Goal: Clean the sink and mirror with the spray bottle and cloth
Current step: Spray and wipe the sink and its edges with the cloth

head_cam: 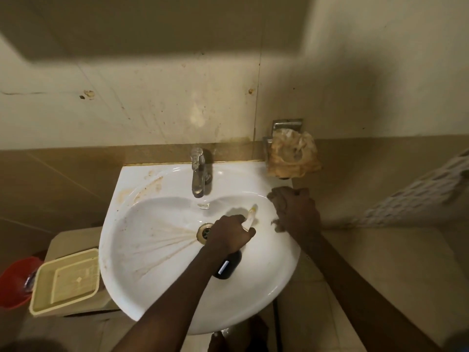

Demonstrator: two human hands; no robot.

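Observation:
The white sink (pixel 157 283) fills the middle of the view, with brown streaks running across its left half to the drain (pixel 203 231). My left hand (pixel 229 235) grips a dark spray bottle (pixel 227 266) over the basin, its pale nozzle (pixel 251 215) aimed at the right inner wall. My right hand (pixel 295 212) rests on the basin's right rim with its fingers curled. A dark scrap of cloth (pixel 276 223) shows under its palm; the rest of the cloth is hidden.
A chrome tap (pixel 198 172) stands at the back of the sink. A crumpled plastic bag (pixel 291 154) sits in a metal wall holder at the back right. To the left and lower down are a cream tray (pixel 66 278) and a red bucket (pixel 14 280).

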